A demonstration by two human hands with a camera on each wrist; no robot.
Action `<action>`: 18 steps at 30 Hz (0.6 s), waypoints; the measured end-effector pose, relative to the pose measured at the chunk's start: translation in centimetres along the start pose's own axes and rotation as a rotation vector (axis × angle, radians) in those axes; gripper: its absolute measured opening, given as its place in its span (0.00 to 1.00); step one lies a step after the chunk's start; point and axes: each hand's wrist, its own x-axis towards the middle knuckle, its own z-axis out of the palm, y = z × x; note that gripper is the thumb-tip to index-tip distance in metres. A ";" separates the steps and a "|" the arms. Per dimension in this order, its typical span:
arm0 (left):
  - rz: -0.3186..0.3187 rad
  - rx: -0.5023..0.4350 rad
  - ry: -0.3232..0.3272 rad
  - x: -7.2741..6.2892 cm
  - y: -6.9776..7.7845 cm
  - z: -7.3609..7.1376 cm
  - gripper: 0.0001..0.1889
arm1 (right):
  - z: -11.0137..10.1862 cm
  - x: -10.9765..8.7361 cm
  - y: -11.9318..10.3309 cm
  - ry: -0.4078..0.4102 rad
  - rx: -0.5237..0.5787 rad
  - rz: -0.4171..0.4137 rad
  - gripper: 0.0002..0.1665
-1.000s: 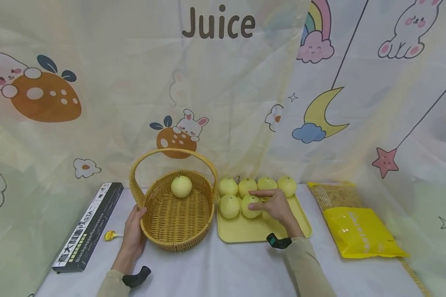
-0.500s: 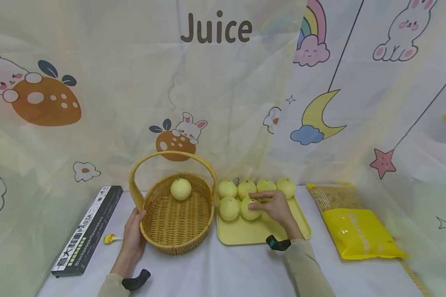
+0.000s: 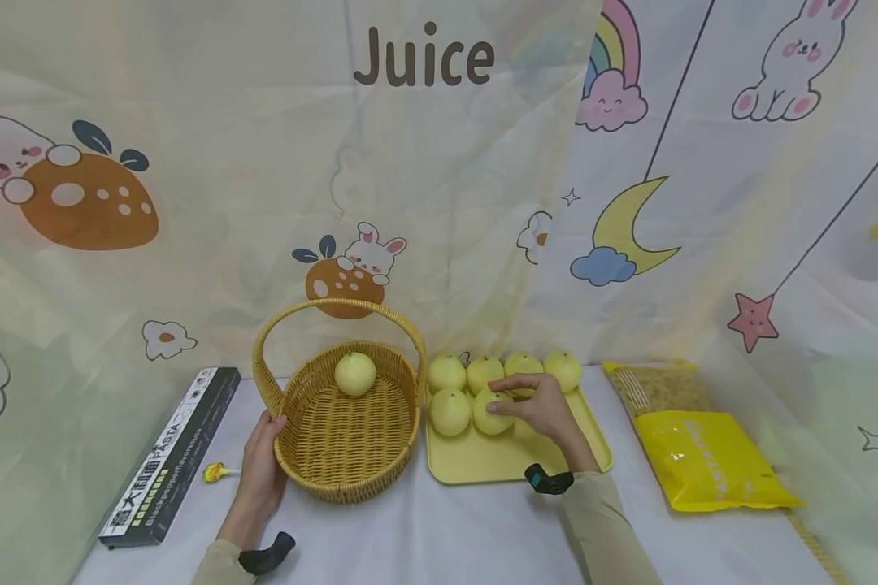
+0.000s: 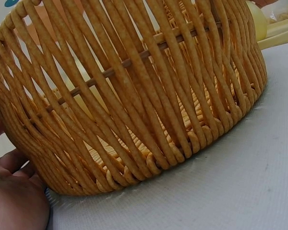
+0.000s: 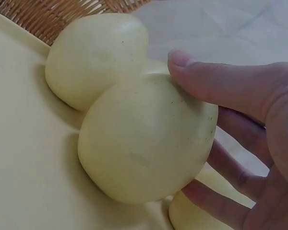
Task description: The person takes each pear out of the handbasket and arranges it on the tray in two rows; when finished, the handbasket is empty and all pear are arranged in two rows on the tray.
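Observation:
A round wicker basket [image 3: 347,439] with a tall arched handle stands at the left, and one pale yellow pear [image 3: 354,374] lies inside at its back. My left hand [image 3: 262,463] holds the basket's left side, thumb at the rim; in the left wrist view the fingers pass partly out of sight behind the woven wall [image 4: 134,105]. Over the yellow tray [image 3: 475,471], my right hand [image 3: 541,406] grips the front pear [image 5: 149,139] between thumb and fingers, and it still sits among the others. Another pear [image 3: 449,412] touches it on the left.
Several pears [image 3: 523,366] line the tray's back edge. A black-and-white pasta box [image 3: 171,455] and a lollipop [image 3: 215,471] lie left of the basket. Yellow pasta bags [image 3: 710,459] lie right of the tray, and a printed curtain [image 3: 446,203] hangs behind.
My right hand's fingers and thumb have closed in slightly on the front pear. The left hand and basket stay in place; the head view has shifted a little.

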 end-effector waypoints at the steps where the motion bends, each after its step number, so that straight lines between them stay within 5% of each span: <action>1: -0.001 0.000 0.000 0.0 0.0 0.0 0.34 | 0.0 0.0 0.0 -0.002 -0.004 -0.006 0.22; 18: -0.009 -0.023 0.015 0.2 0.1 0.1 0.33 | 0.3 0.0 -2.1 0.064 0.028 -0.074 0.19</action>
